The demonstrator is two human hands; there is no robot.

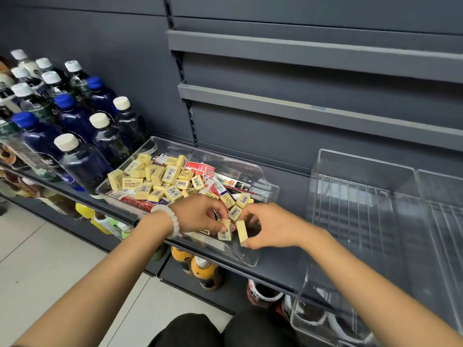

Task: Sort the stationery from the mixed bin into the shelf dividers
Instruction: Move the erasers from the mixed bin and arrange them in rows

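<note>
the grey shelf (273,265) carries clear dividers (363,209) right of the clear mixed bin (260,251) and dark bottles (75,136) left of it. the bin holds a heap of yellow erasers (160,179) over red packets (200,169). at the bin's near end the left hand (198,216) pinches one eraser (224,231); the right hand (270,229), just beside it, has its fingers (246,244) curled round another eraser (242,231).

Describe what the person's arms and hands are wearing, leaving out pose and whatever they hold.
Both forearms are bare, with no sleeves showing in this view. The left hand has a bracelet of round, milky white beads around its wrist. The right hand and its wrist carry nothing: no watch, ring or glove shows. No gloves on either hand.
</note>
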